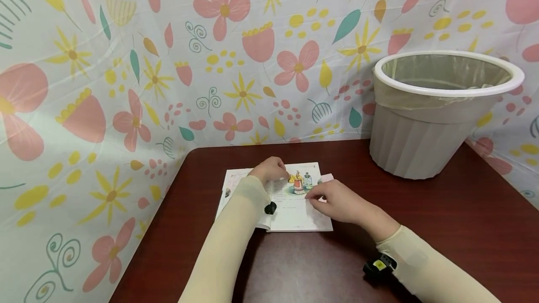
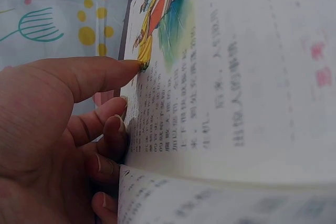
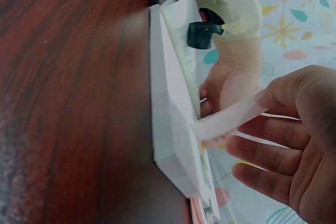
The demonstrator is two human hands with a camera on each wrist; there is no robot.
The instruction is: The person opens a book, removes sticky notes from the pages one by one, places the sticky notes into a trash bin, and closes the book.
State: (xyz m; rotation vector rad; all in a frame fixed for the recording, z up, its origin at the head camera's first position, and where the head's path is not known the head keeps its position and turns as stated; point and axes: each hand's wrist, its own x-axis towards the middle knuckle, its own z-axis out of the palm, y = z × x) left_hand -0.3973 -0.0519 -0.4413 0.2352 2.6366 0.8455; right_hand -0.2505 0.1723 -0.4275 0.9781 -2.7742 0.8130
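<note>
An open book [image 1: 294,221] with printed text and a coloured picture of figures lies on the table. Over its middle, my left hand [image 1: 269,170] rests its fingertips on the page beside the picture; in the left wrist view the thumb [image 2: 118,72] touches the page and the other fingers bend beneath it. My right hand [image 1: 340,200] is at the book's right side. In the right wrist view it pinches the end of a pale, narrow strip [image 3: 231,120] between thumb and forefinger, and the strip runs down to the page. Its other fingers are loosely bent.
A grey bin [image 1: 414,134] with a white rim and a liner stands at the table's back right. Something pale pink [image 1: 327,177] sticks out at the book's upper right. Behind the dark red-brown table [image 1: 463,228] hangs a flowered cloth [image 1: 168,60].
</note>
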